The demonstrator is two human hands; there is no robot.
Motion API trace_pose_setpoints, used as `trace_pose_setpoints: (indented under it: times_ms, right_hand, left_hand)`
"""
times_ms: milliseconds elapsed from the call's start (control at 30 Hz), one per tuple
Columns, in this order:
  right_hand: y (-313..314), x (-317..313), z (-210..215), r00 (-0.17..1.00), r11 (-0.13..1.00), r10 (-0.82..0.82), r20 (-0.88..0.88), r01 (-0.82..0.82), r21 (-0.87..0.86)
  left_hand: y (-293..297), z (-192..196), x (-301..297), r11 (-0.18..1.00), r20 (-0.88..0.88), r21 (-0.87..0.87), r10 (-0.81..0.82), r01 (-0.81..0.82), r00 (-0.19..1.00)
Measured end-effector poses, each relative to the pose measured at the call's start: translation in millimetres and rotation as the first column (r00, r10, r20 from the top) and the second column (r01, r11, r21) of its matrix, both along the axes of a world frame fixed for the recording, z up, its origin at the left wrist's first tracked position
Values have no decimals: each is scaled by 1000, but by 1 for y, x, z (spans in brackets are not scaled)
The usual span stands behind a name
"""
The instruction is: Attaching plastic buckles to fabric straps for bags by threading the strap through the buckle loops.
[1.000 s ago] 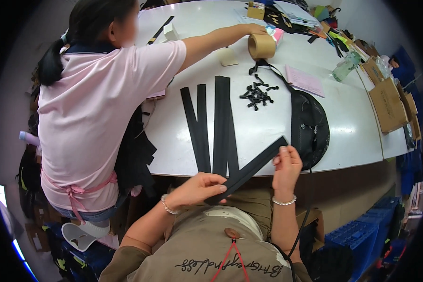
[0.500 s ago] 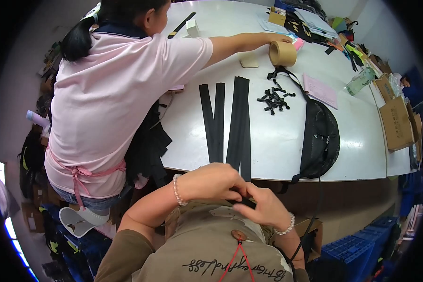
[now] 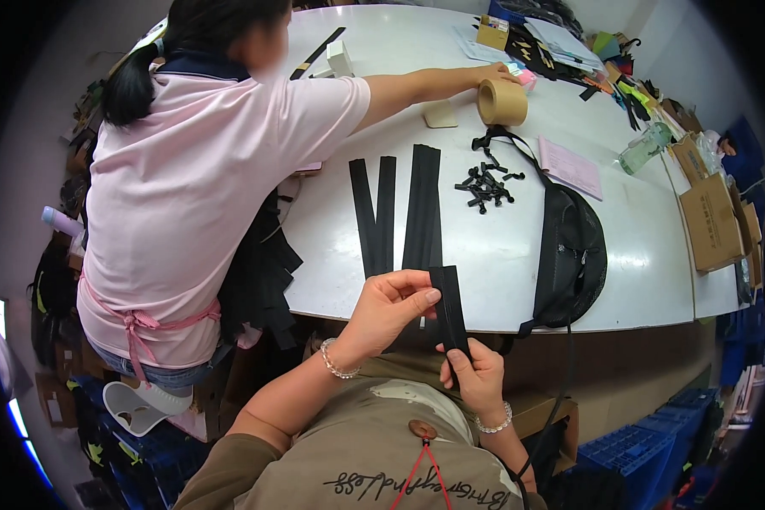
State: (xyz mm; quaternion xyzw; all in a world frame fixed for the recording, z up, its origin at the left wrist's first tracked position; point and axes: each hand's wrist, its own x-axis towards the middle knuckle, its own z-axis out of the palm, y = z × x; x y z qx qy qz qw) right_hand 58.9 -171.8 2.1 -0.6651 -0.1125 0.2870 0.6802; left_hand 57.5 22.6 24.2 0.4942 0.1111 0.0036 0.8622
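Hands (image 3: 395, 306) pinched on black strap (image 3: 449, 310)

Left hand (image 3: 389, 308) raised at chest height, thumb and fingertips pinched together, beaded bracelet at the wrist, forearm rising from lower left, right hand (image 3: 476, 378) lower and just beside it (fingers curled closed, thumb up), bracelet on wrist, both forearms bare.

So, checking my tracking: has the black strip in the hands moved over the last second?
Yes. The black strip swung from slanted to upright at the table edge.
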Motion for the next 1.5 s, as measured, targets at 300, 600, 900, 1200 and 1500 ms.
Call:
trace_pose_setpoints:
  times_ms: [300, 600, 900, 1200, 1500]
  right_hand:
    - [-2, 12, -3, 976, 997, 79, 203, -74, -29]
    - [5, 44, 11, 969, 991, -35, 244, 2, 135]
    - [1, 48, 23, 911, 965, 253, 327, -211, -158]
    - [14, 25, -7, 820, 977, -203, 534, 203, 59]
    - [30, 24, -14, 766, 830, -550, 334, 455, 323]
  left_hand:
    - [1, 5, -3, 968, -12, 252, -8, 11, 1000]
    - [-7, 16, -6, 934, -86, 319, -140, 160, 986]
    - [-12, 3, -13, 789, -128, 345, -496, 508, 859]
    - [-56, -36, -18, 975, -35, -23, -220, 219, 975]
    - [-57, -36, 6, 956, 81, 267, 103, -121, 991]
